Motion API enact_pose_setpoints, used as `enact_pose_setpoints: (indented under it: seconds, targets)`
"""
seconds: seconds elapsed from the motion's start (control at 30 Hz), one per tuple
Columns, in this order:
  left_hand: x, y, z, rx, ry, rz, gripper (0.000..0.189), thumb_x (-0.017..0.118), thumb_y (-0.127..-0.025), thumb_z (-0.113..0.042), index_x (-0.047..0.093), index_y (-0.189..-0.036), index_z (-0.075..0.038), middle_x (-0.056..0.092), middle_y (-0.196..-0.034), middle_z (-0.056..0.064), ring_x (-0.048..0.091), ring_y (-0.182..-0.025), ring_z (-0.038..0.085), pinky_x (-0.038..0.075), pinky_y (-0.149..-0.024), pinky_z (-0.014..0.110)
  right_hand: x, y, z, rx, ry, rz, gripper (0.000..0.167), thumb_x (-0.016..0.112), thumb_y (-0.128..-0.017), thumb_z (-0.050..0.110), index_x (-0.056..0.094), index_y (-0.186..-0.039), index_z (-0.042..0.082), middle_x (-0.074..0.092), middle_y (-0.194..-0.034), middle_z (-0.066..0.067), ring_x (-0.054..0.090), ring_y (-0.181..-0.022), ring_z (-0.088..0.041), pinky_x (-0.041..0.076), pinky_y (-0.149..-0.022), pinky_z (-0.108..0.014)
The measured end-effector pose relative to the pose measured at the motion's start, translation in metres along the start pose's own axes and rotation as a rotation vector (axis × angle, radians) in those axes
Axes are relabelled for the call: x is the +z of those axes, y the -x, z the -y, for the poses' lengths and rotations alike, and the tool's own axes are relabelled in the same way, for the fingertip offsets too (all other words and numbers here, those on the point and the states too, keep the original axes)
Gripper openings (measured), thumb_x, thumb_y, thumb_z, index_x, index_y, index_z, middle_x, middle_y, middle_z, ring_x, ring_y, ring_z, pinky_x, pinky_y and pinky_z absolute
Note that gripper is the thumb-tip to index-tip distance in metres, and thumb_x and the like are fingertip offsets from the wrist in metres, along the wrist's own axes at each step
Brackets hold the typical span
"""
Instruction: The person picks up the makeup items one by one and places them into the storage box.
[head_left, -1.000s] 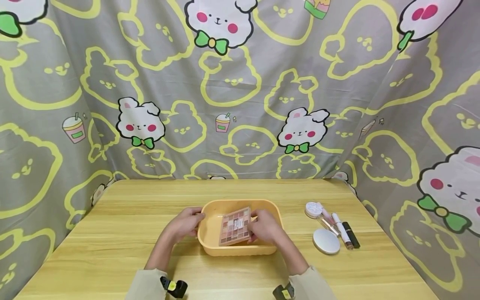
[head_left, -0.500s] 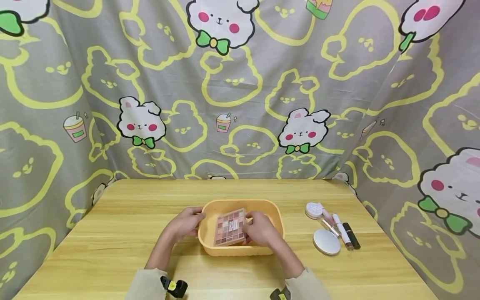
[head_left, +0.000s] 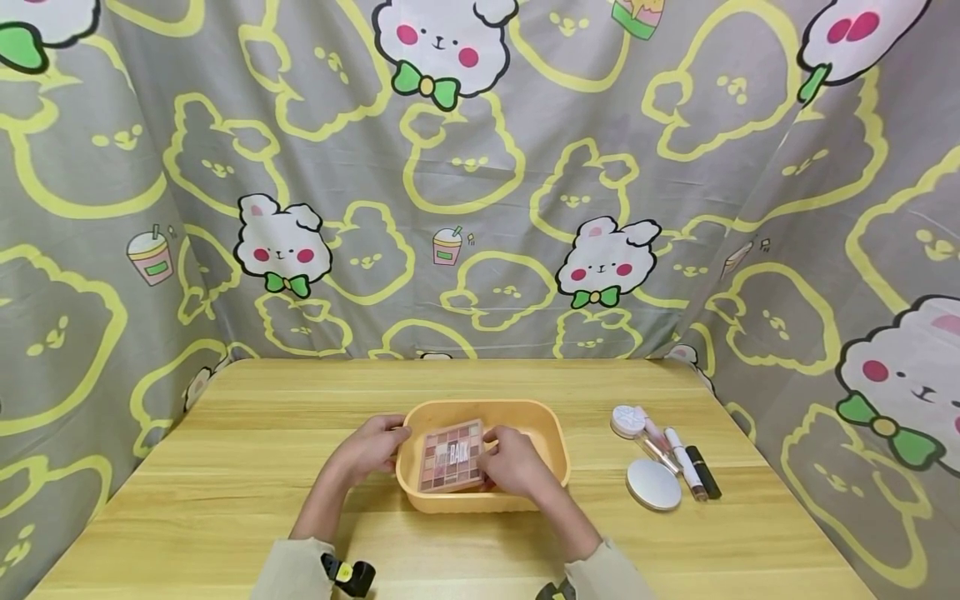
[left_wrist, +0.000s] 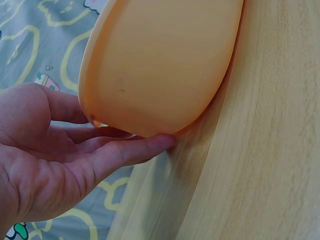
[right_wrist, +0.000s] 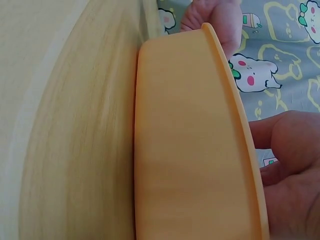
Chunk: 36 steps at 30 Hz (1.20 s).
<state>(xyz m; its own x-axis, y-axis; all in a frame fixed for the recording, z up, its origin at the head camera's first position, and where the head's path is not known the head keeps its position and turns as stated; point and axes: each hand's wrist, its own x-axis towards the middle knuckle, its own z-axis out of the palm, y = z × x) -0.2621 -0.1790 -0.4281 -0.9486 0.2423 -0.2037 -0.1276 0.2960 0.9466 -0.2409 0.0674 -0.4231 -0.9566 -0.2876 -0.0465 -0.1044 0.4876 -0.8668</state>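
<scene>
An orange plastic basin [head_left: 465,503] sits on the wooden table in front of me. At its left end my left hand [head_left: 367,450] pinches the rim, thumb on the rim and other fingers against the outer wall, as the left wrist view shows on the basin [left_wrist: 165,65]. Inside the basin, tilted toward its left half, is a flat eyeshadow palette [head_left: 450,457] with many pink and brown squares. My right hand [head_left: 517,462] holds its right edge; the fingertips are partly hidden. In the right wrist view the basin's wall [right_wrist: 190,145] covers the palette.
On the wooden table [head_left: 300,400], to the right, lie a silver round compact [head_left: 653,484], a white round case [head_left: 627,421], a white tube [head_left: 686,464], a black tube [head_left: 702,472] and other slim tubes. A patterned curtain [head_left: 495,192] hangs behind and at both sides.
My right hand has moved left inside the basin, carrying the eyeshadow palette from the middle toward the left end. My left hand and the basin have stayed in place.
</scene>
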Motion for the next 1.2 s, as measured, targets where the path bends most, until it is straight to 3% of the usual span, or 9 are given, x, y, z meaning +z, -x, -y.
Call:
enact_pose_setpoints:
  seconds: [0.4,0.67,1.03,1.2]
  targets:
    - [0.0004,-0.0008,0.0005,-0.004,0.007,-0.008,0.046,0.04,-0.107,-0.013,0.041,-0.148,0.009,0.062,-0.13,0.025,0.065,-0.115,0.033,0.061,-0.083,0.046,0.0014,0.0008,0.0032,0.003,-0.007,0.015,0.038,0.056,-0.094,0.002,0.055,-0.126,-0.019,0.071,-0.077,-0.013,0.067,-0.055,-0.018,0.056,-0.051,-0.029]
    - [0.0008,-0.0003,-0.0013,-0.004,-0.008,-0.009,0.047,0.041,-0.108,-0.014,0.04,-0.149,0.01,0.061,-0.133,0.027,0.064,-0.117,0.036,0.061,-0.085,0.047,-0.0022,-0.0007,0.0009,0.018,-0.022,0.051,0.032,0.059,-0.098,0.009,0.061,-0.12,-0.016,0.07,-0.081,-0.013,0.07,-0.065,-0.019,0.059,-0.059,-0.032]
    - [0.0009,-0.0001,-0.0009,-0.003,0.009,-0.015,0.047,0.04,-0.107,-0.012,0.04,-0.148,0.011,0.061,-0.131,0.027,0.065,-0.114,0.034,0.061,-0.082,0.047,-0.0038,-0.0024,-0.0024,0.06,-0.035,0.107,0.036,0.058,-0.098,0.01,0.059,-0.123,-0.016,0.07,-0.083,-0.012,0.07,-0.07,-0.021,0.059,-0.063,-0.032]
    - [0.0007,-0.0001,0.0001,0.003,0.018,-0.006,0.047,0.039,-0.107,-0.012,0.04,-0.148,0.011,0.061,-0.13,0.028,0.065,-0.114,0.033,0.061,-0.082,0.046,-0.0037,-0.0026,-0.0027,0.056,-0.018,0.11,0.026,0.059,-0.098,0.01,0.065,-0.11,-0.012,0.068,-0.083,-0.013,0.069,-0.069,-0.021,0.059,-0.063,-0.033]
